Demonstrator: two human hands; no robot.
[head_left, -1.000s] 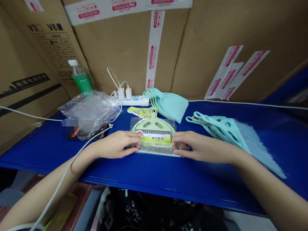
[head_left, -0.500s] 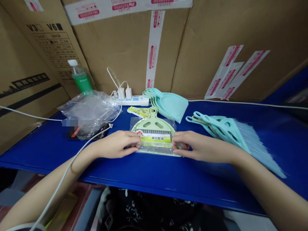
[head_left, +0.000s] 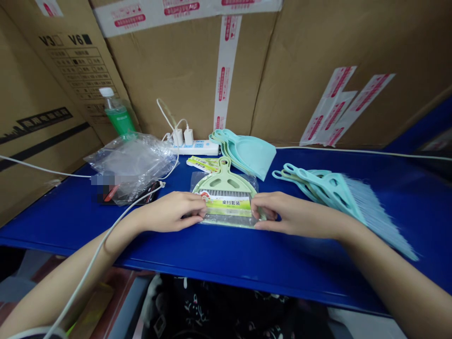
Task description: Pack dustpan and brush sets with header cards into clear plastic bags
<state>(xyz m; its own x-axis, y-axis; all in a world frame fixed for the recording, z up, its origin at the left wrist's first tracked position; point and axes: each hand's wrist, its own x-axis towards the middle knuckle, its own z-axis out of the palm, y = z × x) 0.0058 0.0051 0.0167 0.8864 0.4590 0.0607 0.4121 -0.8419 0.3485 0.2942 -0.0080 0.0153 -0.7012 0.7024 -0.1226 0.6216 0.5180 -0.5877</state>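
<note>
A pale green dustpan and brush set (head_left: 228, 181) lies flat in a clear plastic bag, handle pointing away from me. Across its grey bristles is a printed label card (head_left: 228, 203) in yellow-green and white. My left hand (head_left: 180, 211) is closed at the bag's left edge, fingers curled and thumb below. At the right edge my right hand (head_left: 282, 214) holds the bag with bent fingers, its thumb slightly lower. Both hands rest low over the table, and the fingertips are partly hidden.
Stacked dustpans (head_left: 252, 153) and several blue brushes (head_left: 328, 190) lie on the blue table (head_left: 226, 254). More label cards (head_left: 203, 164), a power strip (head_left: 201, 147), clear plastic bags (head_left: 134, 157) and a green bottle (head_left: 118, 115) stand behind. A white cable (head_left: 120, 219) crosses my left forearm.
My right hand's fingers have shifted slightly at the bag's right edge. My left hand and the packaged set stay in place.
</note>
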